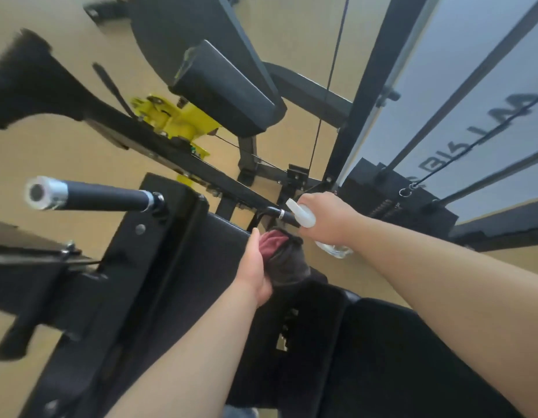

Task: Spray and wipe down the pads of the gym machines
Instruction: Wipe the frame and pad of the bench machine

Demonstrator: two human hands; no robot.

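Observation:
My left hand [255, 267] grips a bunched dark red and grey cloth [284, 257] against the edge of a black back pad [222, 236]. My right hand [328, 218] holds a clear spray bottle [304, 217] with a white nozzle pointing left, just above the cloth. A black seat pad [391, 357] lies below my right forearm. A second black pad [231, 95] sits higher up on the machine, tilted.
A black handle with a silver end cap [81, 196] sticks out at the left. A yellow adjuster bracket [174, 119] sits on the black frame arm [65, 95]. A weight stack [391, 194] with guide rods and cables stands at the right. The floor is tan.

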